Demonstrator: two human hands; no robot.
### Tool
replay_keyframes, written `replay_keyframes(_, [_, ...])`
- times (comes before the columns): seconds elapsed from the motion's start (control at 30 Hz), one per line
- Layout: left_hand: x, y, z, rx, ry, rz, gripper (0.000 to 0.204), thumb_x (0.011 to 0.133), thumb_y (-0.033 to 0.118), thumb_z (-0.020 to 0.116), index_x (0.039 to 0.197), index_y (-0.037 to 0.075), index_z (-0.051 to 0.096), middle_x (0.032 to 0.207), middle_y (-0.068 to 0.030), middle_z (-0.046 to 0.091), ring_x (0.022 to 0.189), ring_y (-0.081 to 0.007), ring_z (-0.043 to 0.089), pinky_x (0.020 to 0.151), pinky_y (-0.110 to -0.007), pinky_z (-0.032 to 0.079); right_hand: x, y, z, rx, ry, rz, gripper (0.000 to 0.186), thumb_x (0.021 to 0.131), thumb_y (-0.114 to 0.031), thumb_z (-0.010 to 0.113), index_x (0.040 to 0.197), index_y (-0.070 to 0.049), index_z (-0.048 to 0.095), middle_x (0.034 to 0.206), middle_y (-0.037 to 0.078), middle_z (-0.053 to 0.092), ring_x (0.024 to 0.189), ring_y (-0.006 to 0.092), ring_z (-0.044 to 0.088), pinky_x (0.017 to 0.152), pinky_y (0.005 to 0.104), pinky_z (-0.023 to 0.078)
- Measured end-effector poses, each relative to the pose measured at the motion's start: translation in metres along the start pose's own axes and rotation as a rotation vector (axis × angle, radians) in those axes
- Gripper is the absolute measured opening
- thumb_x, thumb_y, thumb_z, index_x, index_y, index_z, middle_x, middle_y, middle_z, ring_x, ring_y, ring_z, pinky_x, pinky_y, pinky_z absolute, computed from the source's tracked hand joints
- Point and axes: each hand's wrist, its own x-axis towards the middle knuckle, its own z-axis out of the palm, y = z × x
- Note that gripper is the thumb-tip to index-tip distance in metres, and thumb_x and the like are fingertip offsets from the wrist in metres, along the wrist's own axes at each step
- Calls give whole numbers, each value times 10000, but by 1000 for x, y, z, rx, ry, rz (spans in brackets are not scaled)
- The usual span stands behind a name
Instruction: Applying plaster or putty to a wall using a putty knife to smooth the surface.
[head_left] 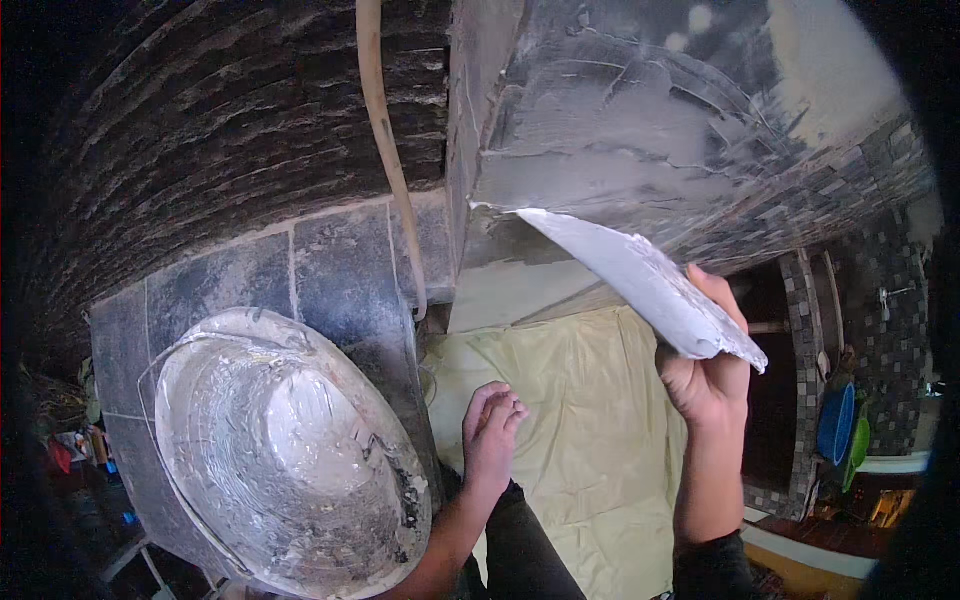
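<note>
My right hand (705, 375) is closed on a wide plastering spatula (640, 280), fingers over the edge nearest me. White plaster coats the long blade, and its far tip reaches the corner where the grey-smeared wall surface (640, 130) meets a narrow side face. My left hand (492, 430) hangs between the bucket and the sheet, its fingers curled in with nothing visible in them. To its left, a bucket (200, 440) with a wire handle stands on dark tiles. White plaster (315, 425) lies in its bottom and crusts its inner wall.
Rough dark stone cladding (260, 120) rises at the left, with a pale pole or hose (390, 150) in front of it. A tiled ledge (340, 270) carries the bucket. Below me spreads a creased yellowish sheet (580, 430). Blue (836, 425) and green (857, 450) basins hang at right.
</note>
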Motion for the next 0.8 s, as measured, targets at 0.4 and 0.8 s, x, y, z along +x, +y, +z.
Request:
replay_keyframes(0.4, [-1,5,8,13,69,-23,170,925,30,559,1093,29,529,959,-39,538,881,-139,538,832,-275,472,-27,32,-40,-890,-2,-583,362,872,25,644,1206,9,508,1040,91,655,918,134,628,808,260,505])
replay_keyframes(0.8, [-1,0,-1,-20,-8,-18,179,945,44,548,1122,41,524,972,-42,541,894,-153,544,834,-289,464,34,66,-48,-1067,-46,-894,336,892,-2,658,1196,-2,514,1056,62,604,929,107,593,801,237,493])
